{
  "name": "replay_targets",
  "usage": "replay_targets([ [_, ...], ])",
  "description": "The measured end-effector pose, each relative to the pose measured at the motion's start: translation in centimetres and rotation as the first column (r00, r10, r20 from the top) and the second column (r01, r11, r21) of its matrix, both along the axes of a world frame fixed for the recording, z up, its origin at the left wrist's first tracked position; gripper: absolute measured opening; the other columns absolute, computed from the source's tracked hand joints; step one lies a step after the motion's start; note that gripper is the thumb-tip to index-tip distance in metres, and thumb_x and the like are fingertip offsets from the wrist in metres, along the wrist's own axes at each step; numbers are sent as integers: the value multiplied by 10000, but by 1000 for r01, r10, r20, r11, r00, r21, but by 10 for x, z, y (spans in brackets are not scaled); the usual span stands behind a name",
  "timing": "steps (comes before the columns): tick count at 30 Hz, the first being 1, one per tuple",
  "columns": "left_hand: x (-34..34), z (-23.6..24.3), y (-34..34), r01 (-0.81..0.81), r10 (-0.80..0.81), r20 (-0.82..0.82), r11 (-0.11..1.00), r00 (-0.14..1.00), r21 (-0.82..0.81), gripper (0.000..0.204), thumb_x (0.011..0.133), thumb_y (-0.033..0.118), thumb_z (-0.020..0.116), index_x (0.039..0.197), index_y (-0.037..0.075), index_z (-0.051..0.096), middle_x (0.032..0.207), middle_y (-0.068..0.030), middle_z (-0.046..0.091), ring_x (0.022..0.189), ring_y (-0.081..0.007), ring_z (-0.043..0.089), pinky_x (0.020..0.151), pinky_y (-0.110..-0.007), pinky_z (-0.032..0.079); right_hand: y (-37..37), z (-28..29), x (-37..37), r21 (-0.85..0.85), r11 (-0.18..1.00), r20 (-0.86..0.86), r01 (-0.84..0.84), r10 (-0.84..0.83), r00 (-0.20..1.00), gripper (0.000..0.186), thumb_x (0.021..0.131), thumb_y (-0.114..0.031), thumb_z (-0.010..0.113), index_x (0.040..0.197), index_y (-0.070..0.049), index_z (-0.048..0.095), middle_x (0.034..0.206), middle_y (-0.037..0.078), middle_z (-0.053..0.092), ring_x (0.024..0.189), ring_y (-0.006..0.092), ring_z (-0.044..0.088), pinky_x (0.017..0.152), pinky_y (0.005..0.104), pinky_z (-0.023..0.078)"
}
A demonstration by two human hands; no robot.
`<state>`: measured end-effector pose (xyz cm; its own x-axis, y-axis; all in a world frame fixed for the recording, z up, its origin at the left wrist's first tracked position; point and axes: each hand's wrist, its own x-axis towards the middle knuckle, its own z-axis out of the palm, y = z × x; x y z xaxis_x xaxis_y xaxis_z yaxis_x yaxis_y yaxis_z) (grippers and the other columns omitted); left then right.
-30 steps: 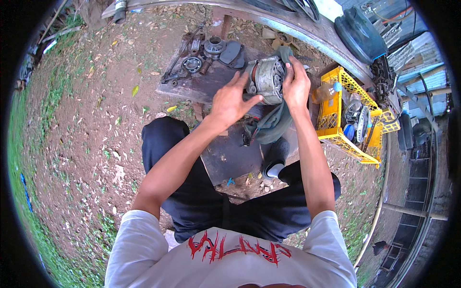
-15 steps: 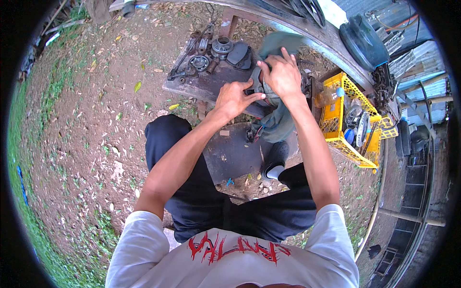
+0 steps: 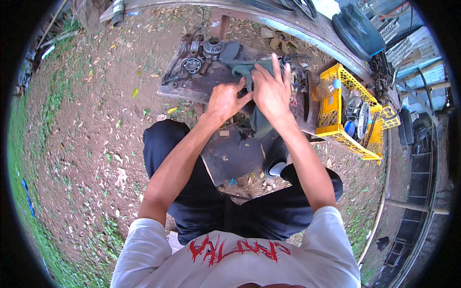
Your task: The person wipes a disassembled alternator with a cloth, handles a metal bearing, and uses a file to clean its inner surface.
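A grey-green cloth [image 3: 260,126] lies bunched over a low dark wooden table [image 3: 185,91] and hangs down past its near edge. My left hand [image 3: 224,102] is closed at the cloth's left side, thumb and forefinger around a dark piece that the hand mostly hides. Flat on the cloth rests my right hand [image 3: 272,91], its fingers stretched out and spread toward the far side. Left of the cloth stand greasy metal parts: a ball bearing [image 3: 191,66], a round hub [image 3: 213,47] and a short cylinder [image 3: 205,68].
To the right, a yellow plastic crate [image 3: 330,128] holds metal parts; a clear bottle [image 3: 325,90] with a blue cap is at its left side. A fan blade [image 3: 276,39] lies beyond the table. Below the table is a dark board [image 3: 230,156].
The cloth's far part has dropped from a blurred, raised position onto the table. My right hand has shifted left and slightly nearer, its fingers straightening. My left hand has stayed close beside it.
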<state>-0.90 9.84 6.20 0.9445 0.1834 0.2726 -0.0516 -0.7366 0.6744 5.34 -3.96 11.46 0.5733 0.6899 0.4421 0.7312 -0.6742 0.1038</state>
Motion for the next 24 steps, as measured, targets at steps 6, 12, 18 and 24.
replay_targets([
  [6,-3,9,-5,-52,52,1,998,999,-27,552,774,435,712,1133,17,670,652,-209,629,658,-375,656,638,-437,526,42,28,37,-254,947,-143,198,-240,960,303,947,-257,473,1072,-61,668,1191,170,637,1433,308,257,1147,590,93],
  [12,-1,-3,3,-115,115,0,993,993,-29,507,752,481,724,959,18,715,643,-194,639,652,-367,663,623,-441,528,0,15,8,-82,981,-38,-176,174,984,281,912,-247,560,1074,-50,679,1187,100,657,1399,273,321,1151,537,194],
  [18,-8,4,-6,-192,174,-146,974,974,-120,501,732,507,739,774,10,693,656,-187,652,658,-359,665,624,-436,529,-1,13,1,37,994,-126,-100,104,987,206,888,-132,579,1014,9,661,1015,154,699,1272,276,499,1124,531,268],
  [24,6,-31,-4,-32,-40,-90,734,995,-679,253,807,95,745,984,-61,652,885,-70,706,802,-73,599,696,-260,495,59,-4,32,-380,921,0,83,-90,996,355,936,-265,427,983,-33,691,1020,173,698,1219,283,552,1141,513,216],
])
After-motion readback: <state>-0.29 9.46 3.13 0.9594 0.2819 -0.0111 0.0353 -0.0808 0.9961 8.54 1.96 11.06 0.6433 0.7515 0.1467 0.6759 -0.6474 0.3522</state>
